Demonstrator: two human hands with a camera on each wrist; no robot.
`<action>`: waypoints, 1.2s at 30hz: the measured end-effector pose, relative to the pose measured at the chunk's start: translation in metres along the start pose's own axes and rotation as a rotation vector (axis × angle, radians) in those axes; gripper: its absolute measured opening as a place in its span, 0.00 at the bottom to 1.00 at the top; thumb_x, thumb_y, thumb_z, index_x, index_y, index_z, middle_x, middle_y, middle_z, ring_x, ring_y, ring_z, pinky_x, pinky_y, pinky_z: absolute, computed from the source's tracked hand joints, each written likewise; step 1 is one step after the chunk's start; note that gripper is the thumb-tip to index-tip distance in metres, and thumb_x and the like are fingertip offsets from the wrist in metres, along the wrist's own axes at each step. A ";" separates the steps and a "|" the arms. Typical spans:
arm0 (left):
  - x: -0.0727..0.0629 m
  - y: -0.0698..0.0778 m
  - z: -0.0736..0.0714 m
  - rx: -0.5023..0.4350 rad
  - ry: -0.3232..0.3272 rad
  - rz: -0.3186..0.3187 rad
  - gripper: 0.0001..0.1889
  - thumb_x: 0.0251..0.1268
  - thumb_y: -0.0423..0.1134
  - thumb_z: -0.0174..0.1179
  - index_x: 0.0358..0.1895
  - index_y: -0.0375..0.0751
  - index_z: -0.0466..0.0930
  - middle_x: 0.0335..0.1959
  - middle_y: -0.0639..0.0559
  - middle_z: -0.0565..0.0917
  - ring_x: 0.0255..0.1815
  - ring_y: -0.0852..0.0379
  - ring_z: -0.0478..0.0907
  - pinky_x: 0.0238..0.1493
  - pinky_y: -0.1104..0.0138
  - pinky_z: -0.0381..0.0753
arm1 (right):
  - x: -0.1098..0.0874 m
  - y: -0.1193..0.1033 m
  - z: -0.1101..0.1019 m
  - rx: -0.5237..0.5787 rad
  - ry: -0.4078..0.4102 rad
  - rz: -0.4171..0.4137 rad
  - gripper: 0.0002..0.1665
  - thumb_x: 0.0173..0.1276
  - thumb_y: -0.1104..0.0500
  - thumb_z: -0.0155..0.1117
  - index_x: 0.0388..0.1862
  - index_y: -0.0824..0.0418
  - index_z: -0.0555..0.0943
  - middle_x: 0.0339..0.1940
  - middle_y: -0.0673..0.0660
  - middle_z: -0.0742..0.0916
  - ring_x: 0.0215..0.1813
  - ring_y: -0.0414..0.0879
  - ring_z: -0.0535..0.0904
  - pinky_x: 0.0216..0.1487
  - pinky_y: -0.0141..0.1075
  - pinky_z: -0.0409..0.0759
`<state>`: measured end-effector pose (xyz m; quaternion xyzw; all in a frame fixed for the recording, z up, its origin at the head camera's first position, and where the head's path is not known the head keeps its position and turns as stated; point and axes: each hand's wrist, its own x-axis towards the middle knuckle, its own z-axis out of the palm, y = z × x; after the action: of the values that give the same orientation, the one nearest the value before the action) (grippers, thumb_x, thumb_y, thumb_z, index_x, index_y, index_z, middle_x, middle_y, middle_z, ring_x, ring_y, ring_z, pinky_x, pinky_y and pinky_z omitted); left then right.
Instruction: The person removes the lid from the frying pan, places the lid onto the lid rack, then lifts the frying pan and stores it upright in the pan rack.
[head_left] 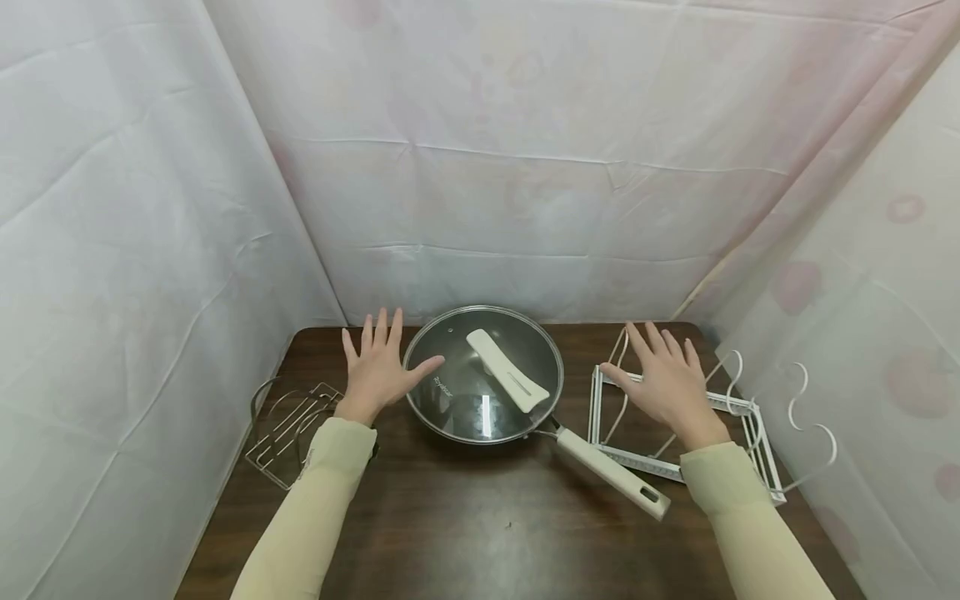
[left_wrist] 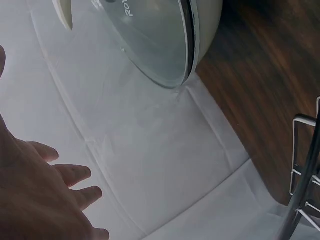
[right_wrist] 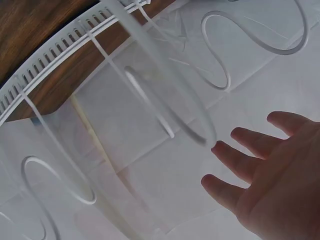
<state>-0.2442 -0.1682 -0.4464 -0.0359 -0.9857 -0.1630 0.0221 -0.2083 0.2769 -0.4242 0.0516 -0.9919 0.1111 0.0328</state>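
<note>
A wok point(left_wrist: 209, 25) with a pale handle point(head_left: 611, 473) sits at the middle of the table, covered by a glass lid point(head_left: 457, 350). The lid carries a long cream grip point(head_left: 507, 371). My left hand point(head_left: 377, 373) is held up with fingers spread beside the lid's left edge, its thumb overlapping the rim in the head view. My right hand point(head_left: 667, 385), also spread and holding nothing, is over a white rack point(head_left: 637, 462) with slotted rails and curved wire dividers point(right_wrist: 175, 75). In the right wrist view, its fingertips come close to one divider.
A metal wire rack point(head_left: 288, 433) stands at the table's left side, near my left forearm. The dark wooden table point(head_left: 480, 533) is bordered by pale cloth curtains point(head_left: 487, 208) at the back and both sides. The wok's handle points toward the front right.
</note>
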 end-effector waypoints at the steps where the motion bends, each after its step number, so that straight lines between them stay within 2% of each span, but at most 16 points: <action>1: -0.001 0.000 0.001 -0.001 0.000 -0.001 0.63 0.57 0.87 0.44 0.85 0.55 0.28 0.88 0.46 0.34 0.88 0.38 0.30 0.79 0.32 0.18 | -0.003 0.001 0.000 0.001 0.000 0.002 0.59 0.70 0.18 0.42 0.87 0.48 0.44 0.86 0.68 0.54 0.84 0.71 0.47 0.81 0.69 0.37; 7: -0.004 0.000 0.005 0.000 0.004 -0.002 0.62 0.58 0.86 0.45 0.85 0.55 0.29 0.88 0.45 0.35 0.88 0.38 0.31 0.79 0.32 0.20 | -0.018 0.003 0.003 -0.007 0.005 -0.006 0.61 0.70 0.18 0.44 0.87 0.54 0.47 0.84 0.70 0.59 0.84 0.71 0.51 0.81 0.69 0.42; 15: -0.008 0.006 0.013 -0.016 -0.003 0.002 0.62 0.58 0.86 0.45 0.85 0.55 0.30 0.88 0.45 0.37 0.88 0.40 0.32 0.80 0.32 0.21 | -0.034 0.003 0.010 -0.008 -0.009 -0.015 0.62 0.70 0.19 0.45 0.87 0.57 0.46 0.84 0.70 0.61 0.82 0.71 0.55 0.81 0.67 0.47; 24: -0.011 0.018 0.025 -0.034 -0.015 0.016 0.61 0.59 0.84 0.48 0.85 0.54 0.33 0.88 0.44 0.39 0.88 0.39 0.33 0.80 0.32 0.20 | -0.054 0.000 0.018 -0.011 0.063 -0.042 0.63 0.69 0.21 0.52 0.86 0.61 0.49 0.82 0.69 0.64 0.81 0.68 0.60 0.80 0.67 0.52; 31: -0.013 0.027 0.036 -0.038 -0.013 0.028 0.61 0.59 0.84 0.49 0.86 0.55 0.33 0.88 0.45 0.40 0.88 0.41 0.34 0.80 0.33 0.23 | -0.070 -0.002 0.025 0.008 0.041 -0.043 0.64 0.69 0.21 0.53 0.85 0.64 0.50 0.82 0.70 0.65 0.81 0.68 0.59 0.81 0.66 0.49; 36: -0.014 0.032 0.041 -0.034 -0.024 0.038 0.62 0.57 0.87 0.45 0.85 0.56 0.31 0.88 0.48 0.38 0.89 0.43 0.33 0.81 0.34 0.21 | -0.084 -0.006 0.030 0.005 0.058 -0.039 0.65 0.67 0.21 0.56 0.83 0.67 0.54 0.81 0.71 0.66 0.81 0.69 0.59 0.84 0.65 0.38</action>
<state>-0.2292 -0.1250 -0.4760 -0.0571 -0.9822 -0.1787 0.0127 -0.1259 0.2728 -0.4584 0.0679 -0.9891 0.1145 0.0635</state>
